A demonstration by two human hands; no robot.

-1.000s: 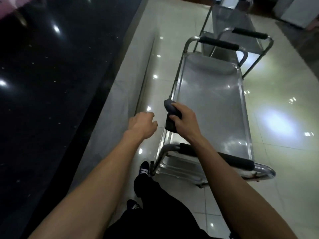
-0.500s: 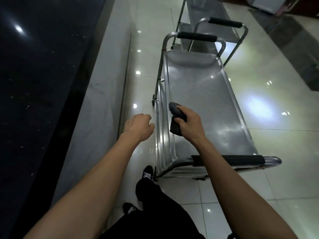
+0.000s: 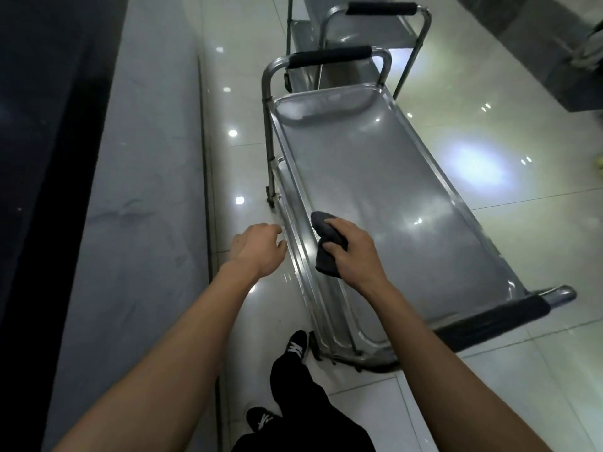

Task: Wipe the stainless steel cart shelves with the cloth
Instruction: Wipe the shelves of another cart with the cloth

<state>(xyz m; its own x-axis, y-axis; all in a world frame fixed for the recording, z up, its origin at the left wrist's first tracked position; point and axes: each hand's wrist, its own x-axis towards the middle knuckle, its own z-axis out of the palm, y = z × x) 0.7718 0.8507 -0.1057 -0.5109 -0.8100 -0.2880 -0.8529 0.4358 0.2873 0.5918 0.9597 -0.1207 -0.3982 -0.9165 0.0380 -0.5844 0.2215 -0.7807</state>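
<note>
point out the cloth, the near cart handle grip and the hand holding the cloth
cloth (image 3: 326, 252): head view, on the dark bunched fabic below the thumb.
near handle grip (image 3: 496, 319): head view, on the black foam sleeve's middle.
right hand (image 3: 357, 252): head view, on the back of the hand.

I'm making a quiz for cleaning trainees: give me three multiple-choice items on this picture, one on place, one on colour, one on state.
1. Where is the cloth? A over the cart's near left edge; B on the floor; C on the far handle.
2. What colour is it? A white; B dark grey; C yellow.
3. What is the left hand doing? A gripping a handle; B holding the cloth; C holding nothing.

Key: A, the right hand grips it above the top shelf rim; B, it looks dark grey; C, it hangs beside the cart with loose fingers.
</note>
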